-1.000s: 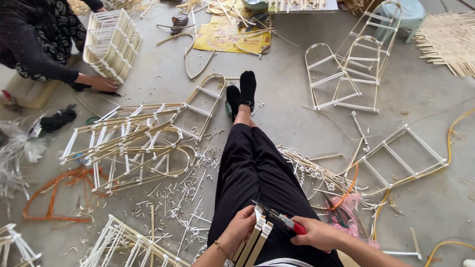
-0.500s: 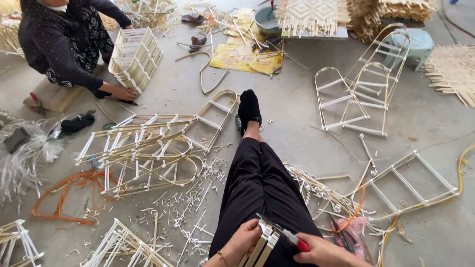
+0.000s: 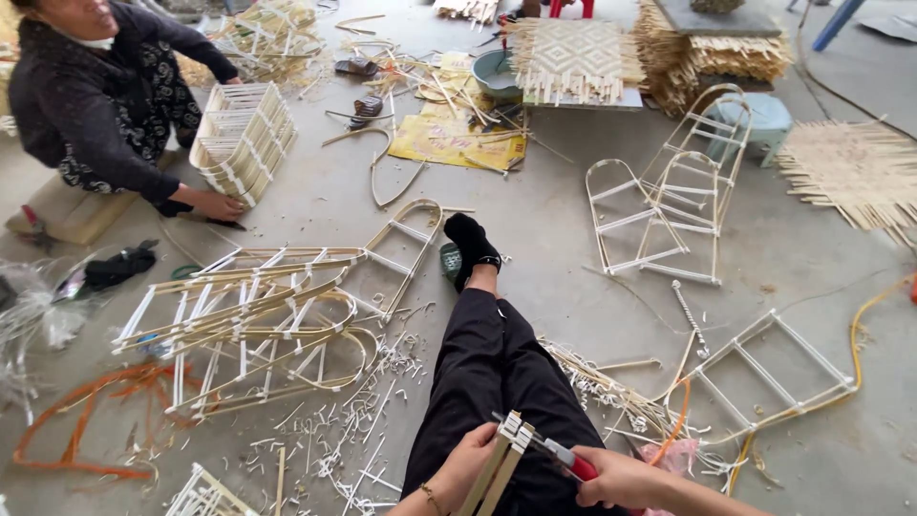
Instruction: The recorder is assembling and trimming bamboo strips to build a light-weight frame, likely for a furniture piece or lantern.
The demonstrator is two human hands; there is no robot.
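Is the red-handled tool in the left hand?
No, the right hand grips the red-handled tool; the left hand holds the bamboo strips.

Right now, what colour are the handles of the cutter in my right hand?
Red, seen in the head view: the cutter handles show red at the right hand.

Frame pile (image 3: 258,325) left of leg (image 3: 497,382)

Bottom edge cuts off the lower part of the bundle of cane strips (image 3: 497,468) & both forearms. Left hand (image 3: 465,468) hides part of the strips; right hand (image 3: 616,478) covers most of the red-handled cutters (image 3: 564,461), so blade contact can't be told. Co-worker (image 3: 105,105) cropped at top-left.
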